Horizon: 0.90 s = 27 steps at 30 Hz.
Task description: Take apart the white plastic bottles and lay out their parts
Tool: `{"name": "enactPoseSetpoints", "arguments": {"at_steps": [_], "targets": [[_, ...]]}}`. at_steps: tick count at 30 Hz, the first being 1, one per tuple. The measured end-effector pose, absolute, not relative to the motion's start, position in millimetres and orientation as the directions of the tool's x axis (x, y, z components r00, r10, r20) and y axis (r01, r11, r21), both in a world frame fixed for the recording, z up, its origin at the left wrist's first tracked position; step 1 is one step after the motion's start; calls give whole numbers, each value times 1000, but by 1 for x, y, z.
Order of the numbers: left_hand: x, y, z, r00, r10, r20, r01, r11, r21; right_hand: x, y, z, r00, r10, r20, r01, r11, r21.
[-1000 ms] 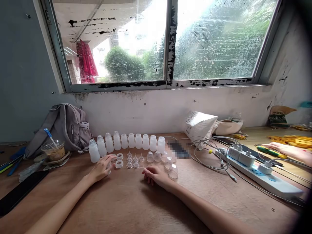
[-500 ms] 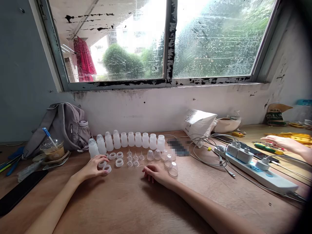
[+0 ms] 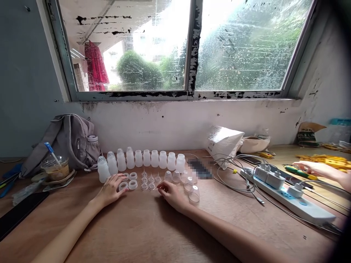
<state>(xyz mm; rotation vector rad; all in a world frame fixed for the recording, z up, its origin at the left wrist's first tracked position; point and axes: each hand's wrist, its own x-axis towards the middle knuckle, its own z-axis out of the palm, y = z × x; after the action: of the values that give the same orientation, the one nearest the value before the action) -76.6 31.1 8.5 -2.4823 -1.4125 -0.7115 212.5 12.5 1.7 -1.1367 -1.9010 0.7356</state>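
Observation:
My left hand (image 3: pixel 111 190) rests on the table at the left end of the white bottle collar rings (image 3: pixel 132 184). Its thumb and fingers curve around the nearest rings, partly hiding them. To their right stand several clear bottle teats (image 3: pixel 151 186), tips up. Beside the teats is my right hand (image 3: pixel 173 196), its fingers curled and pinched at the right edge of the group; whatever lies between the fingertips is hidden. Clear dome caps (image 3: pixel 194 194) stand right of and behind that hand. Behind everything runs a curved row of frosted baby bottles (image 3: pixel 155 159); the leftmost ones wear clear caps.
A grey backpack (image 3: pixel 72 142) and an iced drink cup (image 3: pixel 56 168) sit at the left. On the right are a white power strip (image 3: pixel 312 209), tangled cables (image 3: pixel 227 179) and a white bag (image 3: pixel 223 142). Another person's hand (image 3: pixel 318 168) is at the far right.
My left hand has moved right, sliding the rings into a tighter group beside the others. My right hand has shifted slightly left and away from me, closer to the teats.

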Motion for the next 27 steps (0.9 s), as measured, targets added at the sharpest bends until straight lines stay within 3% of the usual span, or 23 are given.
{"name": "enactPoseSetpoints", "arguments": {"at_steps": [3,7,10,15,19,22,27], "targets": [[-65,31,10,479,720,503,825,-565,23,203,25,1,-267,858,440,591,506,-628],[-46,34,9,511,721,469,813,-583,11,193,39,-4,-313,873,375,769,464,-439],[-33,34,9,492,735,466,815,-577,49,191,40,-4,-368,858,358,797,489,-353],[0,18,21,463,708,533,703,-660,265,204,19,4,-424,815,395,746,562,-357],[30,7,22,461,684,565,561,-719,411,218,2,6,-565,721,401,675,683,-279],[43,4,14,438,672,597,511,-733,450,224,-1,4,-607,675,418,632,730,-260],[42,-1,4,394,674,625,509,-726,463,227,4,-4,-543,702,461,616,706,-350]]}}
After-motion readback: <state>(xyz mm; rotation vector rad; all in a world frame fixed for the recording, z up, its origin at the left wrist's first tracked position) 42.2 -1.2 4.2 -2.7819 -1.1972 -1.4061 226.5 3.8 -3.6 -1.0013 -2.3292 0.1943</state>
